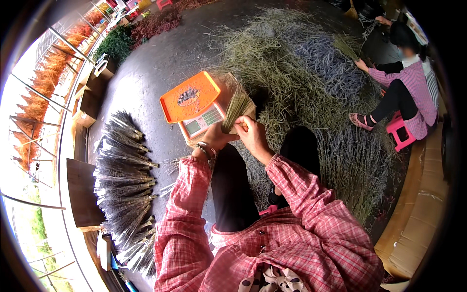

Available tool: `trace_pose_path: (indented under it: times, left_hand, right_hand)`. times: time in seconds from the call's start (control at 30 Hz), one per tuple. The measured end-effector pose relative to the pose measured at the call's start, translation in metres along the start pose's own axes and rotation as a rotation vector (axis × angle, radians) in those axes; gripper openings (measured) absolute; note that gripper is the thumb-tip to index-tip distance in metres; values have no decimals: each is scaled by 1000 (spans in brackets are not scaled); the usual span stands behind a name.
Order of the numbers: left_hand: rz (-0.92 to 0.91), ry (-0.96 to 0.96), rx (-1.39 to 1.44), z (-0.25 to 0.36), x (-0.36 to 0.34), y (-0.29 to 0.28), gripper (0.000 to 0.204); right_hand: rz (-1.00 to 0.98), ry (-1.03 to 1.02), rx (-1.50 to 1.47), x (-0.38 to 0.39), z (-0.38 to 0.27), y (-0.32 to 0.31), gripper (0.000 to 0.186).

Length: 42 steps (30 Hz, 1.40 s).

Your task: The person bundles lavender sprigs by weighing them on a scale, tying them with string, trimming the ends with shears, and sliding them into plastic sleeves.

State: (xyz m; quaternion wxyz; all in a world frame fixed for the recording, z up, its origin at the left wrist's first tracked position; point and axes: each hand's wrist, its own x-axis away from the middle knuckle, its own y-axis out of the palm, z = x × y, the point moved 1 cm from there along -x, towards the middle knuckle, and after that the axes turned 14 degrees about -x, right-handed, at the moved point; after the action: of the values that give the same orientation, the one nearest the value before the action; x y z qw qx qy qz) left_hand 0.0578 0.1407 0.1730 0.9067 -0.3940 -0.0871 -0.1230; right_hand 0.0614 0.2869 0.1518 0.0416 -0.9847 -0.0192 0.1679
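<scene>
A bunch of dried lavender stems (237, 108) is between my two hands, its greenish stems pointing up and away from me. My left hand (217, 137) is closed round the bunch's near end. From the other side, my right hand (253, 139) pinches at the same end; whether a thin band is in those fingers is too small to tell. Just beyond my left hand stands a weighing scale (197, 124) with a keypad and display. Its orange tray (210, 86) carries small scattered crumbs.
Wrapped lavender bundles (126, 175) lie in a row at left. A big heap of loose stems (272, 73) spreads ahead and right. At right a co-worker (404, 82) holds stems beside a pink stool (400, 130). Flattened cardboard (418, 209) lines the right edge.
</scene>
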Motion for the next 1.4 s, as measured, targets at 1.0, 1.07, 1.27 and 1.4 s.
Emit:
trace_pose_path:
  times: [1.0, 1.07, 1.27, 1.4]
  left_hand:
    - [200, 4, -118, -27, -6, 6, 32]
    - [225, -21, -207, -24, -7, 7, 32]
    - [188, -90, -144, -22, -13, 11, 31]
    - [215, -74, -105, -53, -22, 10, 30]
  right_hand:
    - [-13, -227, 136, -38, 8, -12, 14]
    - [-23, -413, 336, -40, 6, -10, 13]
    - [-54, -561, 517, -56, 14, -8, 19]
    - [320, -461, 579, -109, 15, -69, 20]
